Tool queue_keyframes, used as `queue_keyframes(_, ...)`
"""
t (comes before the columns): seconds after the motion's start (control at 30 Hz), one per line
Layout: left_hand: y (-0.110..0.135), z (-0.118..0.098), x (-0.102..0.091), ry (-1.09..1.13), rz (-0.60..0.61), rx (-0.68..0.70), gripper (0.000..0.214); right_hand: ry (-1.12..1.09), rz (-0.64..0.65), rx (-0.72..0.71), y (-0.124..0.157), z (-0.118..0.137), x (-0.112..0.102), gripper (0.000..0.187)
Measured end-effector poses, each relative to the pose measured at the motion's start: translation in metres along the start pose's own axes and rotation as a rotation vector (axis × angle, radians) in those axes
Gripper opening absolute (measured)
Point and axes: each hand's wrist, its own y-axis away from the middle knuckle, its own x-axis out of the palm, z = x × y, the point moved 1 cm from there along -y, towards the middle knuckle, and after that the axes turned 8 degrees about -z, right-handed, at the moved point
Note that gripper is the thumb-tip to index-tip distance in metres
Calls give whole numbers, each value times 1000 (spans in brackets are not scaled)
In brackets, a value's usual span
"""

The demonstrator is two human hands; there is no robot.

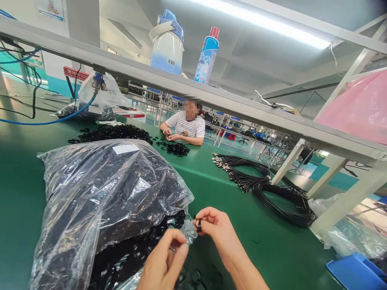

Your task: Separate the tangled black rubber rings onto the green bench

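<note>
Head view: at lower centre of the frame, the right hand has its fingers pinched on 1 small black ring. Left hand, just to its left, has fingers curled; whether they grip anything cannot be told. Loose black pieces show at the clear plastic bag, lower left, on the green desk. Judged: ring light, smooth, somewhat slippery, not fragile; stiffness uncertain. Best hold: thumb and index across the band. Bag film soft, full bag likely heavy.
</note>
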Motion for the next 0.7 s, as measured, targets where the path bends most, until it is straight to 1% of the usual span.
queue_keyframes(0.03, -2, 1, -1, 38, -15, -57, 28, -57, 20, 30, 8, -1, -3, 14)
queue_keyframes(0.1, -4, 3, -1, 109, 4, -89, 34, -179, 80, 86, 24, -6, -7, 15)
queue_keyframes(0.13, -5, 5, 1, 129, 50, -81, 37, -235, 106, 102, 31, -10, -8, 16)
queue_keyframes(0.2, -7, 10, 6, 150, 181, -54, 39, -306, 133, 108, 40, -20, -8, 17)
queue_keyframes(0.27, -8, 15, 9, 162, 275, -49, 34, -335, 133, 118, 43, -30, -8, 18)
queue_keyframes(0.3, -9, 16, 10, 164, 289, -63, 30, -337, 119, 133, 43, -35, -9, 19)
queue_keyframes(0.37, -12, 18, 9, 149, 254, -118, 28, -326, 73, 165, 42, -42, -10, 21)
queue_keyframes(0.43, -13, 17, 7, 117, 213, -143, 29, -292, 5, 179, 41, -44, -13, 23)
queue_keyframes(0.5, -13, 12, 5, 64, 222, -68, 29, -214, -65, 163, 42, -42, -16, 22)
queue_keyframes(0.6, -9, 5, 6, -35, 276, 74, 29, -27, -139, 81, 44, -37, -16, 19)
queue_keyframes(0.7, -6, 7, 9, -102, 270, 116, 25, 158, -178, 18, 47, -32, -11, 18)
